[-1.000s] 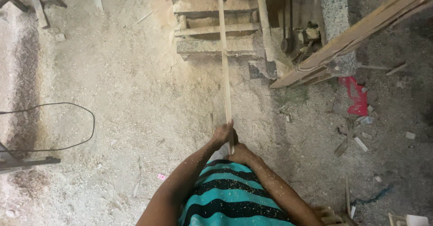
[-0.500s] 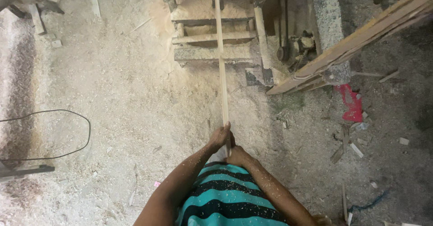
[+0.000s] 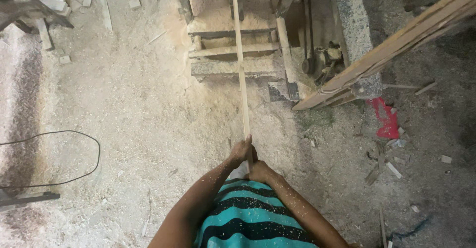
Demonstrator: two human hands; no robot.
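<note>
A long thin wooden strip (image 3: 241,64) runs from the sawing bench (image 3: 233,64) at the top down to my belly. Both hands grip its near end. My left hand (image 3: 240,151) is wrapped around it slightly farther out. My right hand (image 3: 259,168) holds it just behind, close to my teal and black striped shirt. The strip's far end lies on the bench frame, which is dusted with sawdust.
Sawdust covers the floor. A bundle of long wooden slats (image 3: 396,45) leans across the upper right. A red scrap (image 3: 386,119) and wood offcuts lie at the right. A black cable (image 3: 74,154) loops at the left, with timber scraps (image 3: 44,0) at top left.
The view has shifted slightly, so the bench sits a little higher and more to the left. My hands stay on the strip's near end in the same grip.
</note>
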